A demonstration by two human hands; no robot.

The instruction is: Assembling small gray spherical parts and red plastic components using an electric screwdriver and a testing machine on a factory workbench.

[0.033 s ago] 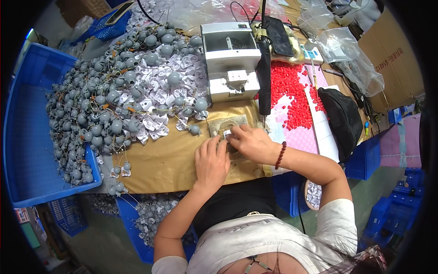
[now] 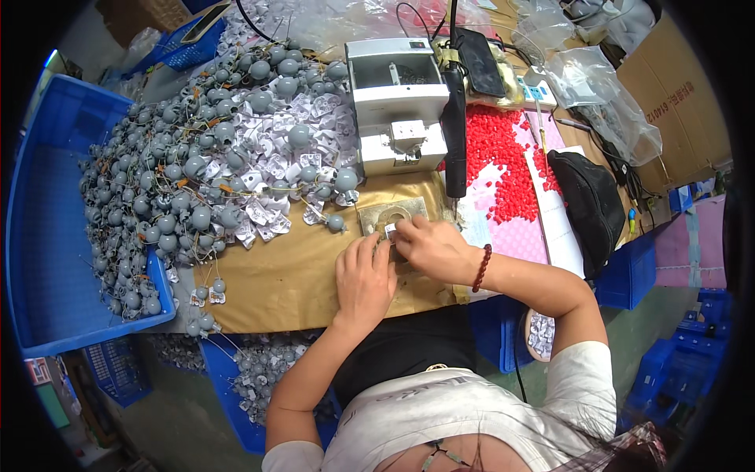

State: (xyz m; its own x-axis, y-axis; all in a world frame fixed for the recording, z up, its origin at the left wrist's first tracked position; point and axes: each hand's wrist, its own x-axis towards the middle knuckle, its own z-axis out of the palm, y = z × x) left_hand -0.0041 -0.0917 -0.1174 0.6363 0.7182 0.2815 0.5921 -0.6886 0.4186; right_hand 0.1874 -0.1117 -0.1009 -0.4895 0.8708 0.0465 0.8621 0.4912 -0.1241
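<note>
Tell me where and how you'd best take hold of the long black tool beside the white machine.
Probably around the middle of the black tool, coming from its right with the right hand. Its long, slim body suits a wrap-around grip; the white machine crowds its left side, and the thin tip at its lower end looks best left alone.
</note>
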